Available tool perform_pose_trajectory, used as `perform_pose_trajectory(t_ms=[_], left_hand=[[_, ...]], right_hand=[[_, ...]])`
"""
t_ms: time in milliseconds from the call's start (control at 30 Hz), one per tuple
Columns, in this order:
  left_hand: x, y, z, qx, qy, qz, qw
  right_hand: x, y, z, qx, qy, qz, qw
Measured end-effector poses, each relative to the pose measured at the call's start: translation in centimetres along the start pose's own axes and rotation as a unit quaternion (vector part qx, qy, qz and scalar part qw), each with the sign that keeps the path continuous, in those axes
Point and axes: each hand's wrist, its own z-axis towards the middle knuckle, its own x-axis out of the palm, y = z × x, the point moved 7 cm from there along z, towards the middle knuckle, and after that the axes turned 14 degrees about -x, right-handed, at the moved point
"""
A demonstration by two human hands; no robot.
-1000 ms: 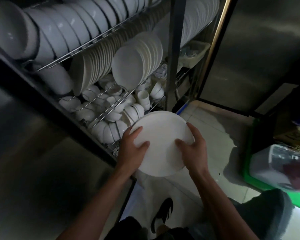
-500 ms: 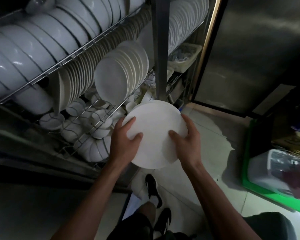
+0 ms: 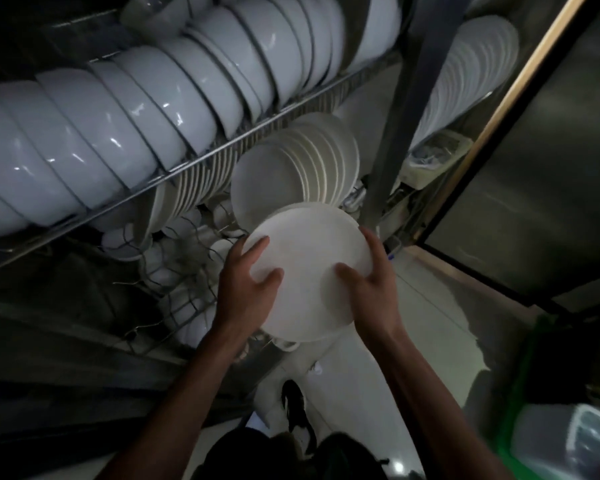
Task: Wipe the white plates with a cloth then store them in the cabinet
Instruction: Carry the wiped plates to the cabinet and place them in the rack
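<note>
A round white plate (image 3: pixel 309 258) is held up in front of the open cabinet by both hands. My left hand (image 3: pixel 248 289) grips its left edge, thumb on the face. My right hand (image 3: pixel 371 285) grips the right edge the same way. The plate's top rim overlaps the lower edge of a row of upright white plates (image 3: pixel 291 174) on the cabinet's middle wire shelf. No cloth is in view.
White bowls (image 3: pixel 125 119) fill the upper wire rack (image 3: pixel 257 131). Small cups and bowls (image 3: pixel 174 258) lie on the lower rack. A steel post (image 3: pixel 399 109) divides the cabinet, with more plates (image 3: pixel 471 71) to its right. A steel door (image 3: pixel 541 174) and a green crate (image 3: pixel 520 403) stand right.
Both hands have carried the plate up and closer to the row of upright plates on the middle shelf. The camera has moved nearer the cabinet.
</note>
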Motion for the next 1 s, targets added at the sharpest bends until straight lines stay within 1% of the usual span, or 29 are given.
perform_pose_trajectory(t_ms=[167,300,367,433,533,733,800,900,967,1000], left_hand=[[-2.7,1.1,2.4,-0.036,-0.042,-0.025,0.998],[-3.9,2.4,3.6,-0.078,-0.056,-0.058,0.994],[-4.1,2.6,4.0,-0.092,-0.065,-0.069,0.991],[-4.2,2.7,4.5,-0.099,-0.077,-0.072,0.99],[-4.2,2.9,5.1,-0.108,-0.094,-0.074,0.987],[-3.9,2.0,5.8,-0.094,-0.127,-0.063,0.985],[-3.5,1.5,6.1,-0.088,-0.134,-0.018,0.987],[-3.3,0.3,5.7,-0.053,-0.188,0.077,0.978],[-2.8,-0.5,4.9,-0.016,-0.219,0.093,0.971],[-2.3,-0.7,4.6,-0.015,-0.217,0.078,0.973]], right_hand=[[4.2,0.7,2.8,-0.016,0.076,-0.01,0.997],[6.9,1.0,4.9,-0.037,0.146,-0.034,0.988],[8.0,1.4,6.1,-0.065,0.161,-0.034,0.984],[9.1,1.6,7.1,-0.075,0.171,-0.022,0.982],[10.1,2.1,8.5,-0.09,0.167,-0.015,0.982],[11.9,3.6,10.1,-0.123,0.19,-0.002,0.974],[12.5,4.1,10.5,-0.144,0.198,-0.002,0.97],[13.3,4.5,10.7,-0.173,0.204,0.001,0.964],[13.5,4.2,10.9,-0.172,0.197,0.004,0.965],[13.5,4.1,11.1,-0.169,0.191,0.006,0.967]])
